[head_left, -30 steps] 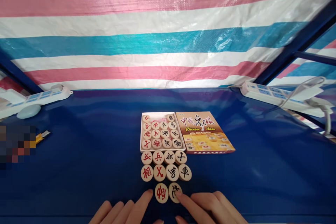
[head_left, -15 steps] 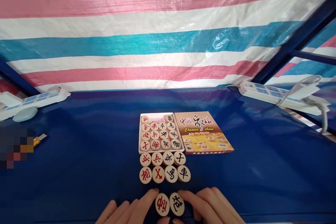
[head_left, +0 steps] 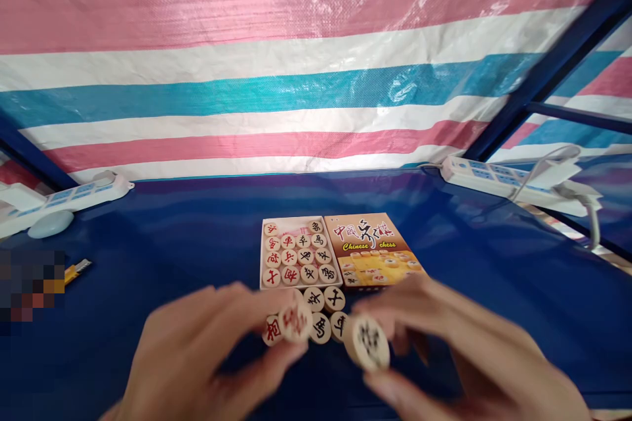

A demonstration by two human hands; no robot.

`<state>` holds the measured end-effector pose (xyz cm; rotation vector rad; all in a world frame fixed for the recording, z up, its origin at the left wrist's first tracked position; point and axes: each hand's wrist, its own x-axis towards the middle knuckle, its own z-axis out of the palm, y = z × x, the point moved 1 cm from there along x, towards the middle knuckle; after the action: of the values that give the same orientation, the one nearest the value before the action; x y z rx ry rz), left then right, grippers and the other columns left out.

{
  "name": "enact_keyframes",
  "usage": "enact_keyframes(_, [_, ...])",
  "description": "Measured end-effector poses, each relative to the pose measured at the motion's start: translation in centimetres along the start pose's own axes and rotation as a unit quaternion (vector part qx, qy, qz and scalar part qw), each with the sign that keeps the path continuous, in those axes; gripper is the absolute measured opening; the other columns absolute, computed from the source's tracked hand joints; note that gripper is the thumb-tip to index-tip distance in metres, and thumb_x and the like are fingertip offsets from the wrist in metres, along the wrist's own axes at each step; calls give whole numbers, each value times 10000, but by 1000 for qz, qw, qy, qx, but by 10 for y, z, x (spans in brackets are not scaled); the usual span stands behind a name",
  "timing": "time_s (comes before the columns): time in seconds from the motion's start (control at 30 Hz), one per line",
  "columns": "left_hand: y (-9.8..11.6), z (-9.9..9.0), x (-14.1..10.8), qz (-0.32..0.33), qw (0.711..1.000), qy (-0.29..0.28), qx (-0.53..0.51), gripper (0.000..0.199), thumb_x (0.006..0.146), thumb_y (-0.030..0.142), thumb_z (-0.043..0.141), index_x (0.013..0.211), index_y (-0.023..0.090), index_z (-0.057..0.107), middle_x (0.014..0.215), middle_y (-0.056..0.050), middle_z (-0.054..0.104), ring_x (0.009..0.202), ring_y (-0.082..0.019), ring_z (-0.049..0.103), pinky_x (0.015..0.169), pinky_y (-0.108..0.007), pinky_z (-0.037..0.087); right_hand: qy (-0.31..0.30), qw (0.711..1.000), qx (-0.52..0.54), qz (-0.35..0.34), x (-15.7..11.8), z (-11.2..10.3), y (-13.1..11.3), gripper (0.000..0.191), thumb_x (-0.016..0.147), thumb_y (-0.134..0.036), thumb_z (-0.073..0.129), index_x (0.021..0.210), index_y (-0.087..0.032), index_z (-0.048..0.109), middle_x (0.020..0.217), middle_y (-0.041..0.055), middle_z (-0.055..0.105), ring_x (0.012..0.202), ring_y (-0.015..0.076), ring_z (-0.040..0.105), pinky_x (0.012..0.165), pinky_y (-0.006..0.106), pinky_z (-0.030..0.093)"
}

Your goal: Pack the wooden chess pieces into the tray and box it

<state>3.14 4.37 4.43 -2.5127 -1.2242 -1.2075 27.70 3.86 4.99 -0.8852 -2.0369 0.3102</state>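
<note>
A pale red-marked disc [head_left: 296, 320] and a pale black-marked disc [head_left: 370, 343] are held tilted, well apart.

A sheet of shiny woven plastic in broad pink, white and teal stripes [head_left: 296, 16] fills the far side like a wall, lightly creased (with white glints of light scattered towards its upper right). Before it spreads a glossy dark blue tabletop [head_left: 172, 243], faintly purple along the far edge. A slanting dark blue post [head_left: 533, 79] with a thin dark blue crossbar [head_left: 577, 116] stands at right, more striped sheeting beyond; another dark blue bar [head_left: 37, 156] slants at far left.
</note>
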Motion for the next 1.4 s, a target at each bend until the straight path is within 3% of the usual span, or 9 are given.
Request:
enact_keyframes(0.1, [-28, 8, 43, -32, 999, 9, -25, 184, 857, 359, 706, 1023, 282, 690, 653, 74, 641, 433, -48, 484, 454, -191, 428, -4, 999, -18, -29, 39, -1, 25, 267, 833, -254, 740, 1085, -221, 660, 892, 36, 664, 723, 144, 610, 658, 277, 531])
enact_keyframes(0.2, [-49, 26, 59, -50, 996, 55, -55, 224, 829, 275, 745, 1042, 272, 673, 727, 83, 664, 472, -34, 480, 489, -178, 436, -24, 999, -8, -28, 64, 12, 46, 221, 877, -289, 692, 1077, -199, 663, 916, 44, 644, 668, 119, 558, 581, 260, 472])
enact_keyframes(0.27, [-56, 35, 56, -57, 994, 63, -68, 255, 828, 248, 745, 1069, 268, 663, 730, 83, 659, 490, -36, 478, 508, -178, 447, -27, 999, -2, -33, 69, 22, 53, 230, 893, -310, 671, 1089, -190, 656, 922, 42, 633, 642, 107, 531, 557, 253, 445])
enact_keyframes(0.4, [-59, 38, 40, -47, 997, 16, -55, 223, 852, 256, 716, 1070, 268, 670, 732, 67, 648, 494, -42, 471, 490, -178, 433, -52, 994, -28, -87, 63, 32, 58, 255, 915, -311, 646, 1130, -175, 646, 875, 26, 612, 661, 113, 548, 590, 263, 450])
enact_keyframes(0.57, [-58, 41, 32, -2, 999, -32, -36, 218, 878, 314, 693, 1088, 270, 656, 751, 46, 654, 520, -63, 497, 526, -198, 446, -47, 989, -89, -106, 49, 29, 66, 310, 899, -296, 676, 1191, -208, 619, 988, 45, 659, 849, 164, 638, 734, 295, 519])
enact_keyframes(0.7, [-59, 45, 32, 27, 997, -50, -52, 240, 889, 278, 676, 1124, 251, 638, 841, 40, 684, 546, -55, 527, 544, -187, 440, -43, 987, -121, -98, 46, 27, 71, 324, 884, -286, 699, 1187, -215, 610, 1033, 54, 670, 898, 180, 663, 731, 291, 524])
enact_keyframes(1.03, [-57, 43, 32, -12, 993, -69, -97, 230, 886, 321, 687, 1104, 262, 641, 858, 51, 658, 558, -54, 480, 576, -192, 435, -29, 988, -108, -110, 45, 31, 69, 323, 882, -238, 700, 1194, -237, 616, 1054, 44, 679, 937, 177, 666, 799, 301, 539])
enact_keyframes(1.4, [-59, 45, 29, 3, 992, -58, -113, 238, 895, 292, 690, 1127, 246, 664, 797, 37, 664, 536, -40, 507, 549, -162, 461, -51, 989, -101, -95, 45, 32, 73, 293, 902, -306, 669, 1183, -229, 636, 916, 33, 669, 745, 150, 641, 689, 290, 530])
